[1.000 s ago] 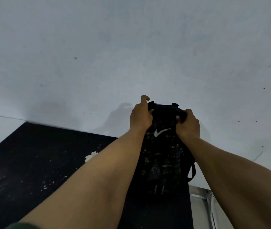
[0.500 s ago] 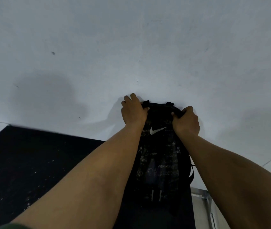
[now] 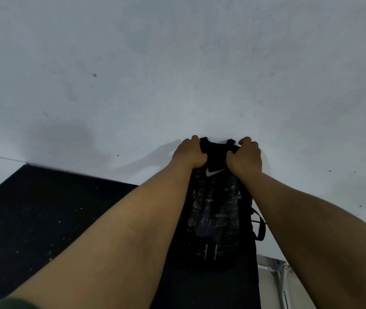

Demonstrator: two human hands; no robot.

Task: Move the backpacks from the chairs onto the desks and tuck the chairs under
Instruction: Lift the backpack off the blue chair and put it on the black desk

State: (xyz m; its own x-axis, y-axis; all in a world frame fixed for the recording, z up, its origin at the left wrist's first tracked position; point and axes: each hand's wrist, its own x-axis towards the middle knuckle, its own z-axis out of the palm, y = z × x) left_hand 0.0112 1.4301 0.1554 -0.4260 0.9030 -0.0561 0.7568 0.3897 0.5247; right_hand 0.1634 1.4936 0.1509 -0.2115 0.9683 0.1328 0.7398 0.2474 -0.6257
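a dark green sleeve (image 3: pixel 10 303) edge shows at the bottom left corner, and 2 bare forearms reach forward from the near edge. beneath them lies the black counter (image 3: pixel 43 219), its top flecked with small white specks. at the counter's right edge a pale metal frame (image 3: pixel 273 270) shows below, against a light floor. the forearms cover both sides of the backpack (image 3: pixel 217 215), leaving its middle in view. it stands upright on the counter near the right edge, its top against the white wall (image 3: pixel 177 63) behind. it is black with a faint pale printed pattern, a white swoosh logo near the top, 2 short pale strips low on its front, and a black strap looping out on its right side. the left hand (image 3: pixel 190 152) and right hand (image 3: pixel 245 155) each have a closed grip on a top corner of the backpack. the wall carries a few dark specks and soft shadows.
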